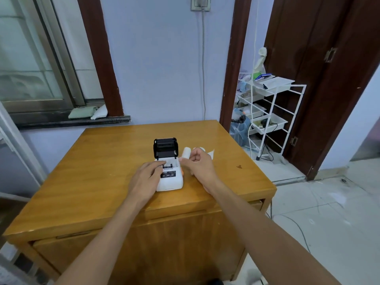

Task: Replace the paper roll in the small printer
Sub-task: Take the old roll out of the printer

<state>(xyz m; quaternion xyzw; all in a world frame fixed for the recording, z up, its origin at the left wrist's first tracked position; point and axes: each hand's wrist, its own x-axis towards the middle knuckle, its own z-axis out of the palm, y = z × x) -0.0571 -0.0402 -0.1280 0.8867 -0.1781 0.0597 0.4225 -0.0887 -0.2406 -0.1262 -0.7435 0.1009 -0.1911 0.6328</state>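
Note:
A small white printer (pixel 171 182) sits on the wooden table (pixel 98 177), its black lid (pixel 165 148) standing open at the back. My left hand (pixel 147 177) lies over the printer's left side, its fingertips at the edge of the open paper compartment (pixel 170 163). My right hand (pixel 198 164) hovers just right of the printer with fingers curled and nothing visible in them; one fingertip is at the printer's right upper edge. Behind that hand, a white paper roll (pixel 186 152) stands on the table. A second roll (pixel 203 149) with a loose paper tail lies beside it.
The table's right edge drops to a tiled floor (pixel 329 212) with cables on it. A white wire rack (pixel 273 112) full of clutter stands by the dark door at the right. A windowsill (pixel 72 120) lies behind the table on the left.

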